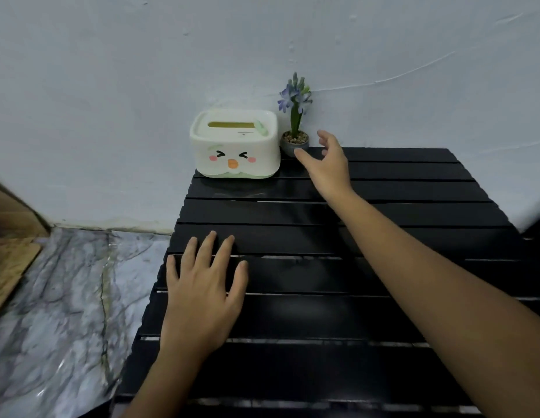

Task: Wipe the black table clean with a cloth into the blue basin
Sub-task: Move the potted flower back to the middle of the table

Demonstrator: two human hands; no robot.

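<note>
The black slatted table [398,212] fills the lower right of the view. My left hand [202,291] lies flat on its near left part, fingers spread, holding nothing. My right hand [327,162] reaches to the far side with fingers apart, just right of a small grey pot with a purple flower [294,141]; thumb and fingers hover beside the pot without clearly touching it. No cloth and no blue basin are in view.
A white tissue box with a cartoon face [234,146] stands at the table's far left corner, next to the flower pot, against the pale wall. Left of the table lies a marble-patterned floor [66,297] and brown cardboard [9,251].
</note>
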